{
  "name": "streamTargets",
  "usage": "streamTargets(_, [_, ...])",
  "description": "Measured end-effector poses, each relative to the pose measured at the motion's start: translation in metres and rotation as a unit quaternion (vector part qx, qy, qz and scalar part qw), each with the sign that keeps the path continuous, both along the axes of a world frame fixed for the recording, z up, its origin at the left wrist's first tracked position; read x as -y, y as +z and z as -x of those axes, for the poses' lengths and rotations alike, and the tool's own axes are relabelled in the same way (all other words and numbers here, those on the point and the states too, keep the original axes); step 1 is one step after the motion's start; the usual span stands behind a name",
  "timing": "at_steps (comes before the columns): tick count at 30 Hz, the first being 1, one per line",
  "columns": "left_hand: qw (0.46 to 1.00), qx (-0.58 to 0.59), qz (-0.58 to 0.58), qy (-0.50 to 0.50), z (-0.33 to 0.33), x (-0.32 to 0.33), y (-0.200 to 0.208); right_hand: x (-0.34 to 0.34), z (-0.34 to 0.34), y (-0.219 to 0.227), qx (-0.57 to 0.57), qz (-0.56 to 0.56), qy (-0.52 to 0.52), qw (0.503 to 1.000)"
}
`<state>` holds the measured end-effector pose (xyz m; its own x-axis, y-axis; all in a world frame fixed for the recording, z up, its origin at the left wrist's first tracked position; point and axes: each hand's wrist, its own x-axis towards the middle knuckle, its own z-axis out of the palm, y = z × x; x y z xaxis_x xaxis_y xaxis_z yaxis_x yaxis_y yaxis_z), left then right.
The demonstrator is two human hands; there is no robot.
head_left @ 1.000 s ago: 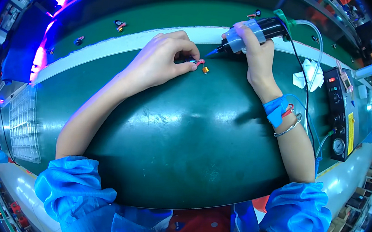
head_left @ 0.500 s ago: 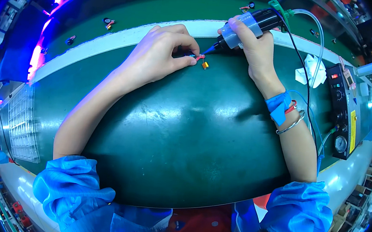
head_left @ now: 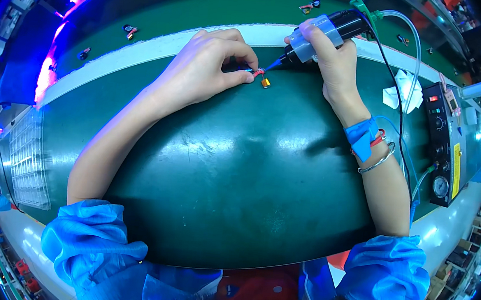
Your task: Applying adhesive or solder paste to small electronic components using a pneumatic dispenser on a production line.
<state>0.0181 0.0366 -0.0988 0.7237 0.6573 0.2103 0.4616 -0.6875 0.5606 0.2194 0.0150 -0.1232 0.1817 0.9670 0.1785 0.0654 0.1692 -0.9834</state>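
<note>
Between thumb and fingertips, my left hand [head_left: 205,64] pinches a small electronic part with red wires [head_left: 258,72]. A yellow-orange piece [head_left: 265,83] dangles from it over the green tabletop; the rest of the part is hidden by my fingers. My right hand [head_left: 338,69] is wrapped round a glue dispensing syringe [head_left: 305,47] with a clear-blue barrel and black ends. Its thin blue tip points down-left and is right at the part; whether it touches, I cannot tell. A green fitting [head_left: 374,15] and clear hose lead from the syringe's back end.
Past the white table edge [head_left: 163,53], a green conveyor belt [head_left: 208,15] carries several small wired parts [head_left: 130,32]. At right are a crumpled white tissue [head_left: 402,92] and a black dispenser controller with gauge [head_left: 443,145]. Clear plastic trays [head_left: 30,157] lie at far left.
The small wired parts on the belt have shifted left. Both hands stay nearly in place, the syringe tip still at the part.
</note>
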Motion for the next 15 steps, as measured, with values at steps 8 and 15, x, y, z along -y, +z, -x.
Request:
streamTargets(8, [0.999,0.035,0.022,0.009,0.002,-0.004,0.001,-0.001,0.002,0.008,-0.064,-0.036,-0.042,0.996])
streamTargets(15, [0.991,0.056,-0.021,0.122,0.029,-0.068,0.000,-0.002,0.002,0.014,-0.165,-0.055,-0.115,0.978])
